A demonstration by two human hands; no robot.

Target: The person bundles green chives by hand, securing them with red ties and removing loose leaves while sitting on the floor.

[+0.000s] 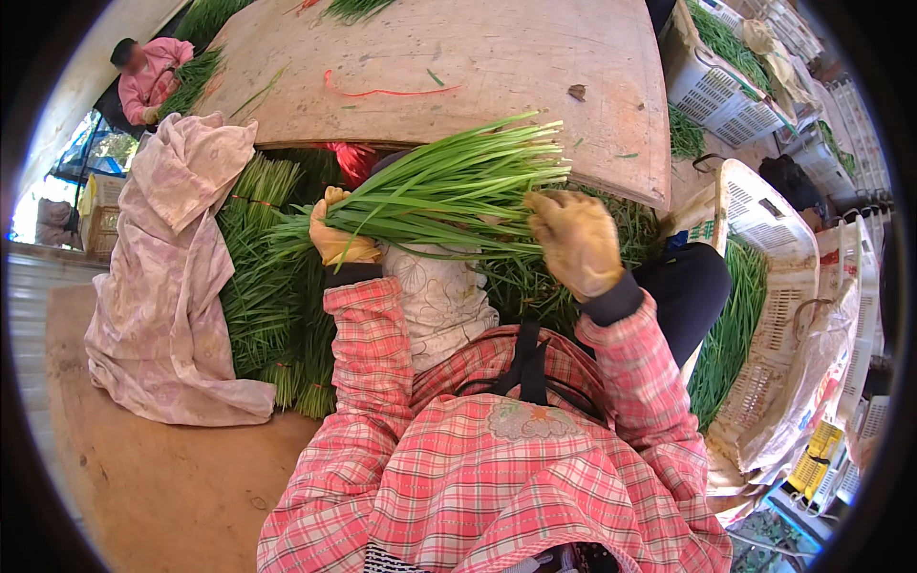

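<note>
Across my lap lies a loose bunch of long green garlic chives (449,191), its pale cut ends pointing right and its leaf tips left. My left hand (344,229), in a yellowish work glove, is closed round the leafy end. At the lower edge of the cut ends is my right hand (576,244), in a stained glove of the same kind, with its fingers curled in. What those fingers hold, if anything, is hidden. Tied bundles of chives (263,258) are piled to the left, partly under a pinkish cloth (167,277).
A wooden board table (497,67) stands in front, with a red strip (392,93) and leaf scraps on it. White plastic crates (764,334) of greens line the right side. Another person (153,81) in pink sits at the far left, beside more greens.
</note>
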